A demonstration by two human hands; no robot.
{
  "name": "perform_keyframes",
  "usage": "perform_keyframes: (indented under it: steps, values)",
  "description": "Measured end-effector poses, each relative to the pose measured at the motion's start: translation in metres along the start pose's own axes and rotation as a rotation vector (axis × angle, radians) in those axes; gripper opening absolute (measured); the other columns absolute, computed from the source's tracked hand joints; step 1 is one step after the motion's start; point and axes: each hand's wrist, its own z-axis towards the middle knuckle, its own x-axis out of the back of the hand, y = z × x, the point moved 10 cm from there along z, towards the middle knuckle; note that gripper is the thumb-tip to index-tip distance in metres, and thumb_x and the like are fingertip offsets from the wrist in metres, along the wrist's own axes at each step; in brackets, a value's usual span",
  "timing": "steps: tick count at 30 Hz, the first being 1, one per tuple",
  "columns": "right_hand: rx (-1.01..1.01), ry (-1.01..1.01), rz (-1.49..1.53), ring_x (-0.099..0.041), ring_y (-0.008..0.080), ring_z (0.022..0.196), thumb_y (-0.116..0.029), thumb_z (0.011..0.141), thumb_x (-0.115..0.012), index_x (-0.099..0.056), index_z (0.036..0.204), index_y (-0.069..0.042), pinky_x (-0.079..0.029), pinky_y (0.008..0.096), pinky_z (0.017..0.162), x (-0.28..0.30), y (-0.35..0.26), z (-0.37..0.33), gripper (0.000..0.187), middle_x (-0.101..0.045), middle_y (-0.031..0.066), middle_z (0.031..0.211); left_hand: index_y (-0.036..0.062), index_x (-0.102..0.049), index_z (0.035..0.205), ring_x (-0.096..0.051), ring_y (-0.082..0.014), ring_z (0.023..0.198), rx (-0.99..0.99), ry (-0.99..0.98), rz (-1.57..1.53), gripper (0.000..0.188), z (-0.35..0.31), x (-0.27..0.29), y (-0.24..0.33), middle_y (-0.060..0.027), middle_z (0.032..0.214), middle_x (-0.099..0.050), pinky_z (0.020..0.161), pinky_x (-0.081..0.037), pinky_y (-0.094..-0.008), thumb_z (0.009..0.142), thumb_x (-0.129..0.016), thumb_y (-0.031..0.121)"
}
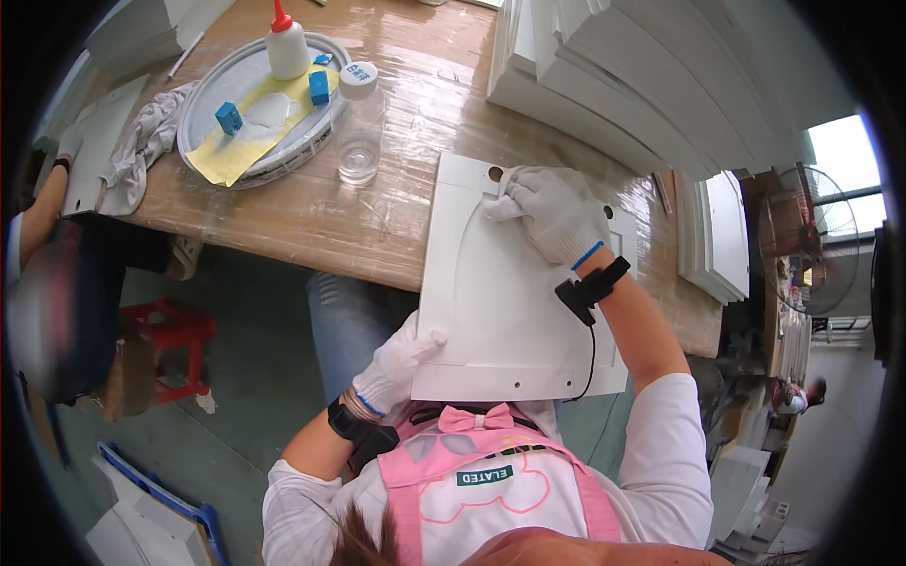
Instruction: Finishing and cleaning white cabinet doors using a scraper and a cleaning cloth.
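Note:
A white flat panel (528,311) with a shallow curved recess and several small holes rests partly on the table's near edge and partly against my body. My left hand (401,363), in a white knit glove, grips its lower left edge, the thumb lying on the face. Near the panel's far edge, my gloved right hand (557,212) presses a bunched white cloth (506,206) onto the surface, close to a round hole. The fingers are curled around the cloth, which is partly hidden beneath them.
On the wooden table (283,226) stand a round lid (193,104) carrying a red-tipped squeeze bottle (287,49), blue blocks and yellow paper, plus a clear bottle (360,137). White panels are stacked (651,85) at far right. A co-worker's gloved hand (71,143) and a red stool (175,340) are left.

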Motion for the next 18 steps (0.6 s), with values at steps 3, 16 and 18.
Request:
perform_keyframes:
  steps: [3,16,18]
  values:
    - [0.042,0.054,-0.076,-0.059,0.0260,0.104,-0.007,0.079,-0.060,-0.069,0.103,-0.005,-0.048,0.0344,0.091,-0.009,-0.010,0.019,0.026,-0.065,0.0079,0.108,0.0014,-0.037,0.141,-0.053,-0.0159,0.115,0.008,-0.021,-0.030,0.048,0.001,-0.002,0.001,-0.0082,0.129,-0.052,0.099,-0.046,-0.0311,0.099,-0.054,0.015]
    - [0.122,0.153,0.062,-0.060,0.0269,0.104,-0.004,0.077,-0.062,-0.069,0.096,-0.006,-0.049,0.0357,0.089,-0.004,-0.020,0.022,0.020,-0.065,0.0077,0.106,0.0021,-0.038,0.141,-0.053,-0.0173,0.117,0.034,0.003,0.032,0.047,-0.001,0.004,-0.001,-0.0086,0.130,-0.052,0.099,-0.046,-0.0330,0.099,-0.055,0.015]
    - [0.148,0.132,0.130,-0.059,0.0274,0.104,-0.004,0.076,-0.063,-0.068,0.094,-0.005,-0.049,0.0361,0.088,0.005,-0.016,0.010,0.020,-0.065,0.0078,0.105,0.0024,-0.038,0.140,-0.054,-0.0174,0.116,0.052,0.022,-0.007,0.047,-0.003,0.002,0.001,-0.0084,0.129,-0.052,0.099,-0.047,-0.0331,0.099,-0.055,0.015]
